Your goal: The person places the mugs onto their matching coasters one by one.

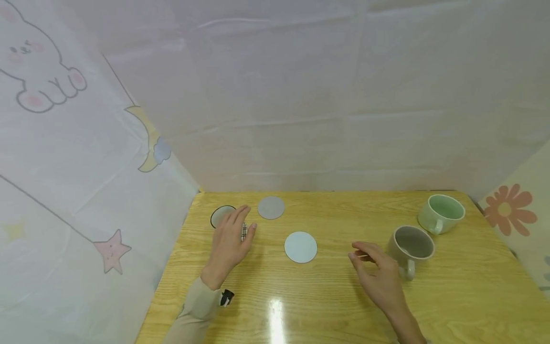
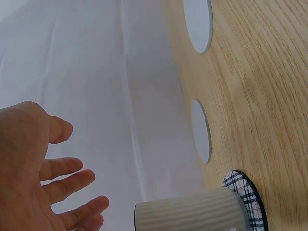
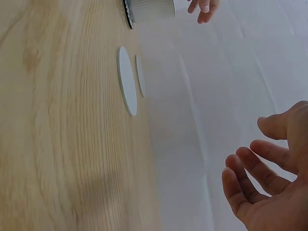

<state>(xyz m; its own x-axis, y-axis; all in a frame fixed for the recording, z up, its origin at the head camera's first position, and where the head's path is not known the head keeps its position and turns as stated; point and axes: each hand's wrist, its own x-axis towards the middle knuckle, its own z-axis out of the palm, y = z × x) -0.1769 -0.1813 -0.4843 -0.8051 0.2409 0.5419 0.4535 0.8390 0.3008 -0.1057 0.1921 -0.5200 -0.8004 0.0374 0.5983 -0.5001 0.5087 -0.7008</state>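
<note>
In the head view, my left hand (image 1: 227, 241) is above the cup (image 1: 221, 216) at the table's left, partly covering it. The left wrist view shows this ribbed pale cup (image 2: 192, 212) standing on a plaid coaster (image 2: 248, 198), with my left hand (image 2: 45, 178) apart from it, fingers spread and holding nothing. My right hand (image 1: 381, 282) hovers beside the grey mug (image 1: 406, 253), fingers loosely bent. In the right wrist view, nothing lies in my right hand (image 3: 269, 178). A grey round coaster (image 1: 271, 208) and a pale blue one (image 1: 301, 247) lie flat between the hands.
A light green mug (image 1: 434, 220) stands at the back right, behind the grey mug. The wooden table (image 1: 326, 296) meets a pale hanging sheet (image 1: 275, 95) along its back edge. Another printed sheet (image 1: 64, 157) hangs along the left side.
</note>
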